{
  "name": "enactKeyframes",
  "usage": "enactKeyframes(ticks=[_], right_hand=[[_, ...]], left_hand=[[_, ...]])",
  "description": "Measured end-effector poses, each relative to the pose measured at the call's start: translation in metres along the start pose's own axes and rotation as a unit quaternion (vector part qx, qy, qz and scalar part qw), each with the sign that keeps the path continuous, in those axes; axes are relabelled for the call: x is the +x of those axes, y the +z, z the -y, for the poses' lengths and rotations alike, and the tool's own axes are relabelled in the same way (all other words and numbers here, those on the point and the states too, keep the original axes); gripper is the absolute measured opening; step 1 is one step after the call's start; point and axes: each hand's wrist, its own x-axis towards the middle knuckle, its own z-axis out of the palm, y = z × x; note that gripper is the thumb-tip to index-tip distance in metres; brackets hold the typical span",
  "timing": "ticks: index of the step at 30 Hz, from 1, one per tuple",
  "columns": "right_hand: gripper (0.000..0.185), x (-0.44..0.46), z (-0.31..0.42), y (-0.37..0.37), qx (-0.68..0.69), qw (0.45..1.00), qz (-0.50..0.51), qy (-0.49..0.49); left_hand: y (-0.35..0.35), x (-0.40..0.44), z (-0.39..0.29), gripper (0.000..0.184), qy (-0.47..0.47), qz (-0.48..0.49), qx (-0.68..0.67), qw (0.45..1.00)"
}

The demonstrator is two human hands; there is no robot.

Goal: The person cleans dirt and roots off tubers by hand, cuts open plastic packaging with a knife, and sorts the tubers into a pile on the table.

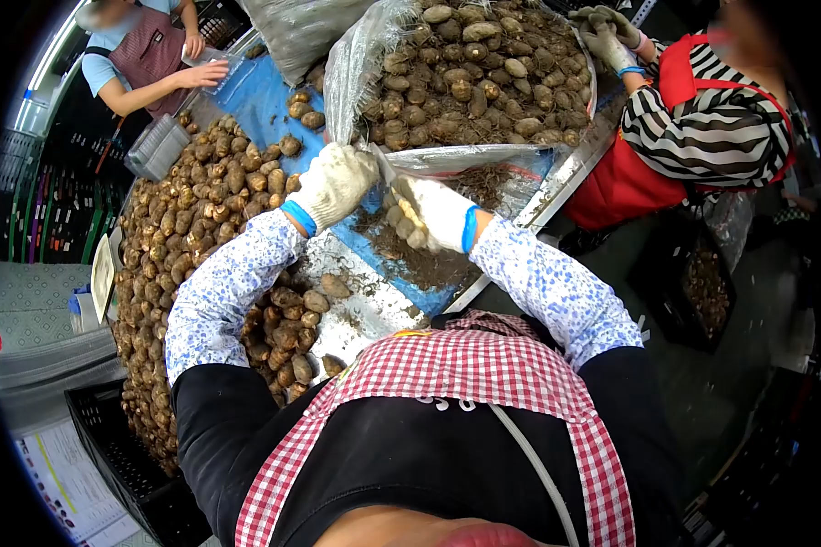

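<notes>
My left hand, in a dirty white knitted glove, is closed at the near edge of a woven plastic sack whose side rises just above it. To its right, my right hand wears a soiled white glove, its fingers curled in. A pale strip runs between the two hands; whether it is sack edge or a tool I cannot tell. Hairy brown taro roots fill the opened sack beyond my hands. Under them, loose soil and root hairs lie on the blue sheeting.
A large heap of cleaned taros spreads on the left. Clear plastic trays stand by a co-worker at upper left. Another co-worker in a red apron stands right. Black crates sit lower left and on the right floor.
</notes>
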Motion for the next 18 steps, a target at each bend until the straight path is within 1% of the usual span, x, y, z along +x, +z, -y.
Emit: enactKeyframes(ticks=[1,2,5,6,7,9,10,11,13,14,15,17,18], right_hand=[[0.037,-0.006,-0.003,-0.004,-0.003,1.000,0.026,0.009],[0.037,-0.006,-0.001,-0.007,0.000,0.999,0.034,0.024],[0.038,-0.002,0.006,-0.019,0.014,0.996,0.057,0.070],[0.037,-0.003,0.016,-0.007,0.050,0.995,0.034,0.083],[0.038,0.001,0.026,-0.006,0.088,0.989,0.038,0.116],[0.040,0.005,0.026,-0.016,0.122,0.980,0.084,0.136],[0.039,0.003,0.015,-0.018,0.102,0.989,0.048,0.099],[0.039,-0.002,0.001,-0.014,0.081,0.995,0.013,0.061],[0.039,-0.011,-0.012,-0.003,-0.019,0.999,-0.035,0.005],[0.036,-0.012,-0.008,0.003,-0.033,0.998,-0.047,0.018],[0.035,-0.013,-0.002,0.008,-0.048,0.997,-0.059,0.031],[0.038,0.004,0.000,-0.001,-0.169,0.984,-0.057,0.021],[0.044,0.006,0.000,0.012,-0.118,0.990,-0.078,0.015]], left_hand=[[-0.005,-0.002,0.002,0.021,0.006,-0.021,-0.025,0.999],[-0.016,-0.004,-0.001,0.019,-0.003,-0.016,0.004,1.000],[0.001,0.002,-0.004,0.018,-0.021,0.008,-0.019,1.000],[0.003,0.002,-0.006,0.017,-0.019,-0.007,-0.003,1.000],[0.003,0.002,-0.006,0.016,-0.015,-0.006,-0.018,1.000],[-0.010,0.005,-0.006,0.015,-0.008,-0.005,-0.045,0.999],[-0.011,0.004,-0.005,0.015,-0.015,0.008,-0.042,0.999],[-0.014,0.003,-0.004,0.016,0.000,-0.007,-0.038,0.999],[-0.024,-0.003,-0.001,0.017,0.027,-0.028,-0.032,0.999],[-0.027,-0.001,-0.004,0.020,-0.002,-0.013,-0.026,1.000],[-0.025,0.000,-0.004,0.019,0.004,0.005,-0.005,1.000],[-0.015,0.006,-0.009,0.019,0.012,0.036,0.032,0.999],[-0.029,0.010,-0.010,0.017,0.017,0.040,0.025,0.999]])
